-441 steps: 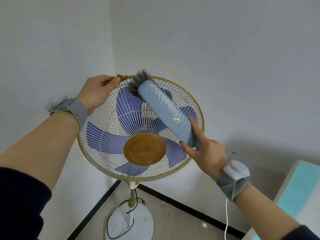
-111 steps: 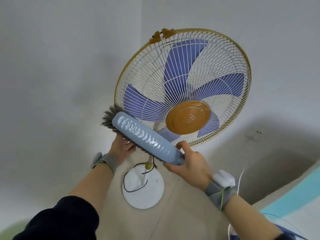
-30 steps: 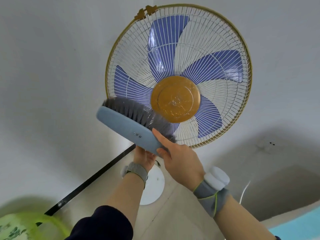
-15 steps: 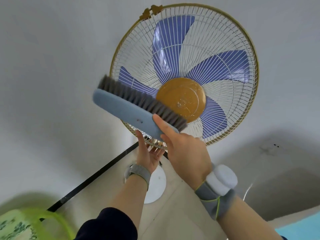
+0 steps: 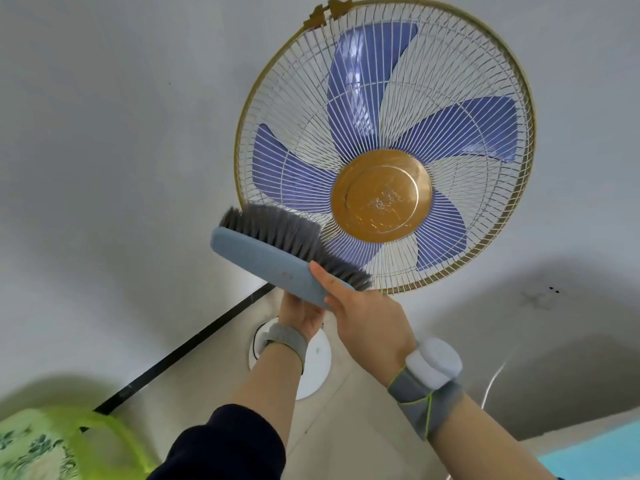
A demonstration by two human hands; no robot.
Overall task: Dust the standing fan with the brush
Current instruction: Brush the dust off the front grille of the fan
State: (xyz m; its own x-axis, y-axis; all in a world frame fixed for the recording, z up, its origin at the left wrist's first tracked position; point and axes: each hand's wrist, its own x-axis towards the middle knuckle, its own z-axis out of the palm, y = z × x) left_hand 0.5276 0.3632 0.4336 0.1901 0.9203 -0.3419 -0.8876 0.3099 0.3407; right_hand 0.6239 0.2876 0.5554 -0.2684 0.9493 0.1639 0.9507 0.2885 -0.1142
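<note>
Both arms raised; right hand (image 5: 367, 320) grips brush (image 5: 263, 258) at fan (image 5: 382, 195).

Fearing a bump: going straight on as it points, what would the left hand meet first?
Likely the blue back of the brush, just above the left hand; depth unclear, possibly the fan grille instead.

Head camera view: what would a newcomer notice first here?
The standing fan, purple-bladed and orange-centred, fills the upper right of the view. At its lower left edge, the right hand holds a blue-backed brush, its grey bristles against the white wire grille.
</note>
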